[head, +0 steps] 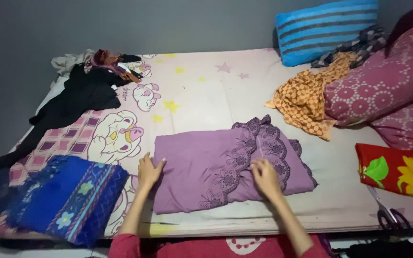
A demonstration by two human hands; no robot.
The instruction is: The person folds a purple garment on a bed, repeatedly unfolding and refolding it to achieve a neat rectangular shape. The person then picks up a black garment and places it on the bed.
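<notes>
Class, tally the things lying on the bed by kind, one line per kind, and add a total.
Pillows: 3 (blue striped pillow, two maroon patterned pillows)
Cloths and garments: 6, counting the purple cloth under both hands, left hand, right hand
Scissors: 1
Total: 10

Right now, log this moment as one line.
left hand: flat on edge of folded purple lace-trimmed cloth | right hand: pinching its lace trim | left of it: blue patterned cloth | bed: cartoon-print sheet
</notes>
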